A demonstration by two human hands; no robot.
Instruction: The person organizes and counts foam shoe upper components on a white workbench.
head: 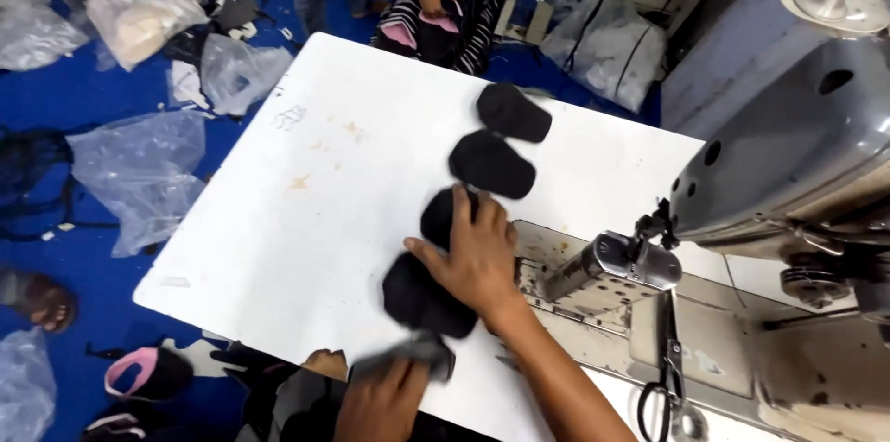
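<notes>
A blue floor is spreading out to my left, littered with clear plastic bags point(139, 173) holding pale and dark scraps. I am working at a white table point(306, 220) where black fabric pieces point(491, 164) are lying in a row. My left hand point(385, 400) is pinching a blurred dark piece point(417, 351). My right hand point(477, 257) is lying open, pressing the nearest pieces, beside the grey sewing machine point(788, 164).

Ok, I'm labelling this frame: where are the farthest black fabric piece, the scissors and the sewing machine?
Farthest black fabric piece point(513, 112), head view, its middle.
Scissors point(660, 396), head view, the handle loops.
Sewing machine point(797, 150), head view, grey body.
</notes>
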